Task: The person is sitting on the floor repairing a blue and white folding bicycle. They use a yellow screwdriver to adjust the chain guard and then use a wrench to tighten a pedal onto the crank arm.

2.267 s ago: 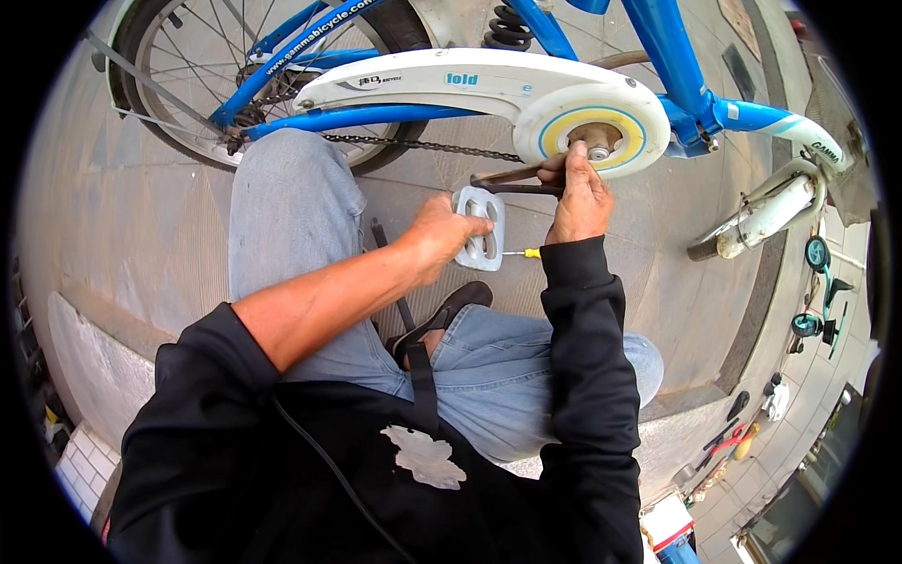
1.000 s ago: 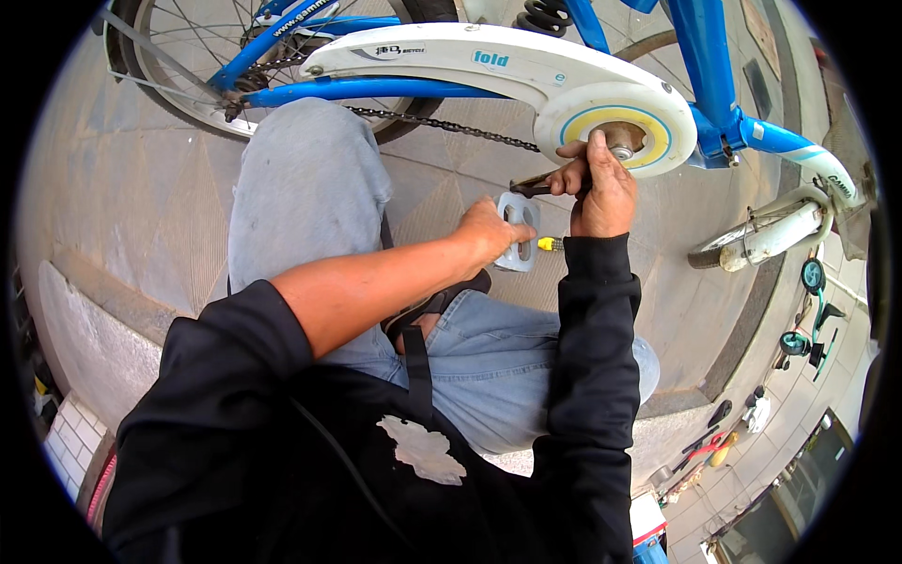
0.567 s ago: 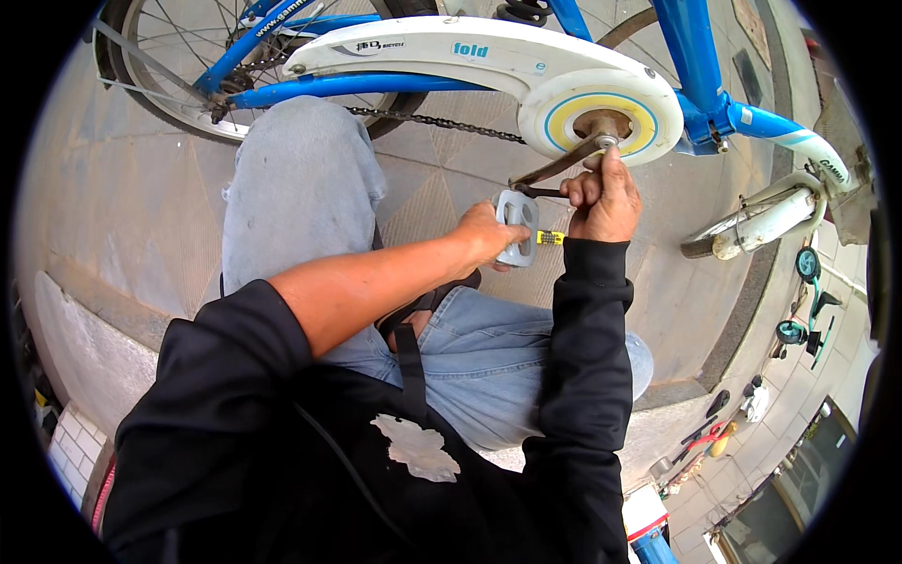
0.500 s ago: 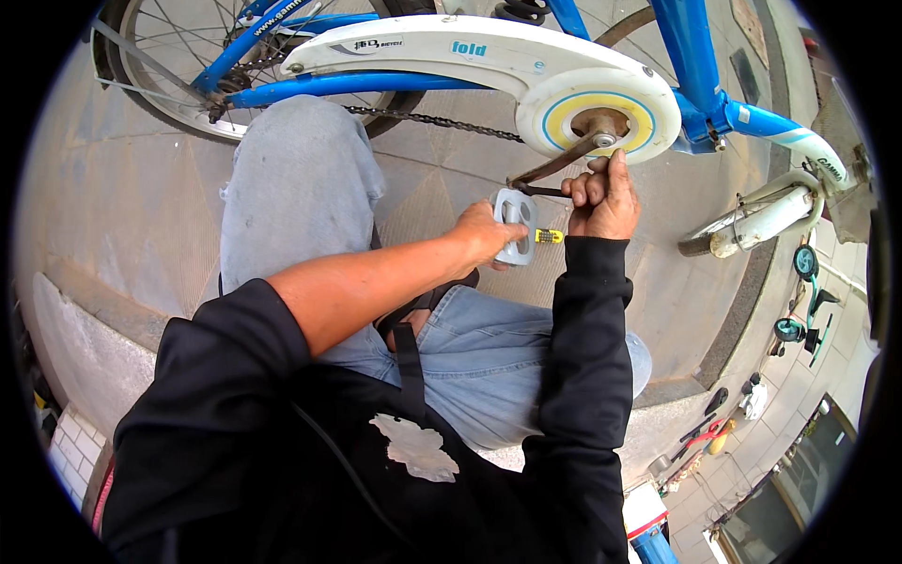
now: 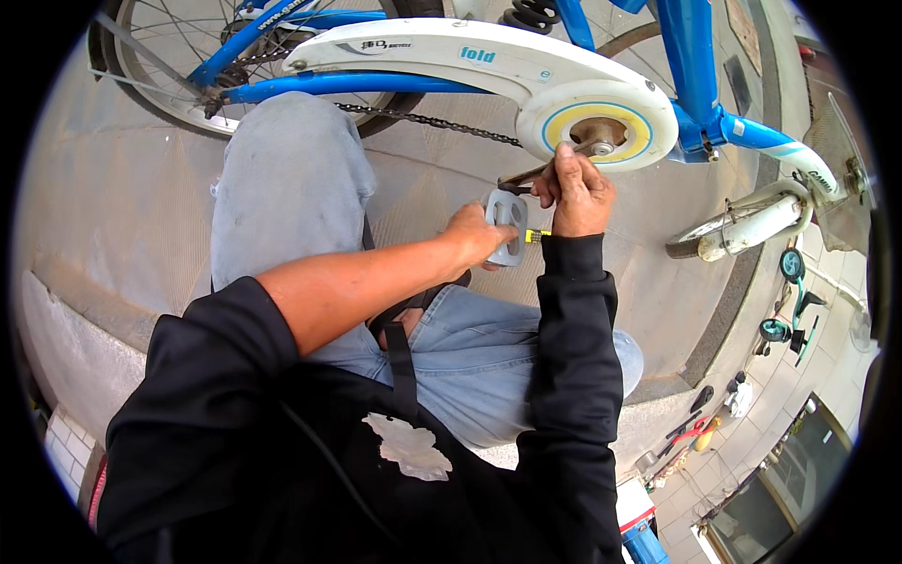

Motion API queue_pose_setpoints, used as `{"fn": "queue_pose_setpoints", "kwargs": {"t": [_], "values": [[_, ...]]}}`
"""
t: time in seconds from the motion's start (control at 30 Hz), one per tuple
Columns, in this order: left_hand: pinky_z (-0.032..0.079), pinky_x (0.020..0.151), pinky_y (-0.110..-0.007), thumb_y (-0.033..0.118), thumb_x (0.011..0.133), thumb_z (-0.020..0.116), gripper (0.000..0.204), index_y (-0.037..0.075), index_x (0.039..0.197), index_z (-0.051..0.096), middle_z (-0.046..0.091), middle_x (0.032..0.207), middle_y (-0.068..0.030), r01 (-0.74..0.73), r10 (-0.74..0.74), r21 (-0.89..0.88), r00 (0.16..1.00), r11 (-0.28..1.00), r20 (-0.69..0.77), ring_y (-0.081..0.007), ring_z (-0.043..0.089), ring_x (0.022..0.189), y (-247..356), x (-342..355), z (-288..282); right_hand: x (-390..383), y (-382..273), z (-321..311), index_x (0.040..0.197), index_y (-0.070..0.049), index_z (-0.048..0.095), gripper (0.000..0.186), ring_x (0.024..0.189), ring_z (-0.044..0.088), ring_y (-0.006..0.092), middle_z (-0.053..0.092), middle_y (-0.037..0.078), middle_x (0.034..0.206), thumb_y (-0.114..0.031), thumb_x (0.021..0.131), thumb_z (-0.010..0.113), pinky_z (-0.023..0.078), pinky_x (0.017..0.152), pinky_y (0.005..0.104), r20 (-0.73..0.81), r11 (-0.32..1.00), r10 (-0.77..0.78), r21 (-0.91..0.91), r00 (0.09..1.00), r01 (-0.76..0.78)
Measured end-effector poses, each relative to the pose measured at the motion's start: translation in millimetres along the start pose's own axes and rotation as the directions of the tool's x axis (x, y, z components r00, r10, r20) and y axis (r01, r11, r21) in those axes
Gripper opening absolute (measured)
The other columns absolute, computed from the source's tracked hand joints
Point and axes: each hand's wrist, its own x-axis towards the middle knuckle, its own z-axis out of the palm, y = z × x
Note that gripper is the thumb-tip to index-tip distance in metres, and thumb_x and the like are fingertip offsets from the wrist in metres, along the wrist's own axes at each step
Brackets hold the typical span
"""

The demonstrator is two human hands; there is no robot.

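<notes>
- Left grip [image 5: 470, 235] clasps a grey slotted plastic pedal [image 5: 508, 218], apparently steadying it.
- Right grip [image 5: 578, 195] curls round a dark metal tool [image 5: 521, 189] jutting left, seemingly for leverage.

The right hand [image 5: 579, 195] covers the middle of the crank [image 5: 522, 177] and most of the dark tool [image 5: 520, 189] in its grip, whose kind cannot be told; the left hand [image 5: 473, 235] has its fingers partly behind the pedal [image 5: 495, 209]; the yellow handle [image 5: 536, 236] disappears behind the right cuff [image 5: 575, 250]; the top edge cuts off the rear wheel [image 5: 416, 8] and spring [image 5: 528, 17]; the small items [image 5: 698, 430] at lower right are too tiny to tell.
</notes>
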Motion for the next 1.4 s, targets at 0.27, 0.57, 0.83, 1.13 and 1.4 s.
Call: {"fn": "queue_pose_setpoints", "kwargs": {"t": [0.27, 0.57, 0.83, 1.13, 1.4], "values": [[0.058, 0.058, -0.033, 0.016, 0.086, 0.066, 0.032, 0.001, 0.11, 0.053, 0.063, 0.097, -0.0121, 0.0, 0.0, 0.007, 1.0, 1.0, -0.002, -0.0218, 0.066, 0.081, 4, -4, 0, 0, 7, -15, 0.078, -0.001, 0.054, 0.032, 0.046, 0.042, 0.0149, 0.04, 0.002, 0.053, -0.028, 0.094, 0.059, 0.046, 0.051, 0.0326, -0.28, 0.925, 0.172, 0.375, 0.944, -0.058], [0.058, 0.056, -0.033, 0.015, 0.086, 0.067, 0.032, -0.001, 0.109, 0.053, 0.064, 0.095, -0.0132, -0.031, 0.031, 0.009, 0.999, 0.999, 0.016, -0.022, 0.067, 0.077, -1, 4, 1, -1, 7, 7, 0.067, -0.003, 0.051, 0.033, 0.046, 0.045, 0.0117, 0.049, 0.004, 0.056, -0.02, 0.091, 0.065, 0.042, 0.047, 0.0281, -0.166, 0.996, 0.013, 0.093, 0.986, 0.003], [0.058, 0.057, -0.034, 0.015, 0.087, 0.065, 0.03, -0.002, 0.109, 0.054, 0.064, 0.095, -0.014, -0.036, 0.035, 0.014, 0.999, 0.999, 0.028, -0.0227, 0.066, 0.076, -5, 4, 2, -8, 20, -5, 0.091, 0.003, 0.052, 0.025, 0.049, 0.05, 0.0143, 0.05, 0.006, 0.057, -0.021, 0.094, 0.06, 0.051, 0.054, 0.0337, -0.413, 0.959, 0.064, 0.276, 0.908, 0.058], [0.059, 0.058, -0.034, 0.015, 0.088, 0.065, 0.031, -0.002, 0.111, 0.053, 0.064, 0.095, -0.0144, -0.028, 0.028, 0.0, 0.999, 1.0, 0.032, -0.0226, 0.067, 0.08, 1, 1, -3, -2, 17, -6, 0.089, 0.0, 0.053, 0.019, 0.048, 0.05, 0.0131, 0.052, 0.005, 0.058, -0.018, 0.094, 0.059, 0.05, 0.054, 0.0313, -0.424, 0.974, 0.054, 0.221, 0.904, 0.046], [0.059, 0.058, -0.033, 0.015, 0.088, 0.064, 0.028, -0.001, 0.11, 0.054, 0.064, 0.095, -0.0133, -0.024, 0.024, -0.012, 0.999, 1.0, 0.031, -0.0214, 0.067, 0.081, -3, 2, -3, 3, 17, 5, 0.082, -0.002, 0.051, 0.022, 0.047, 0.045, 0.0127, 0.049, 0.004, 0.057, -0.018, 0.094, 0.06, 0.047, 0.049, 0.032, -0.31, 0.964, -0.042, 0.236, 0.95, 0.12]]}}
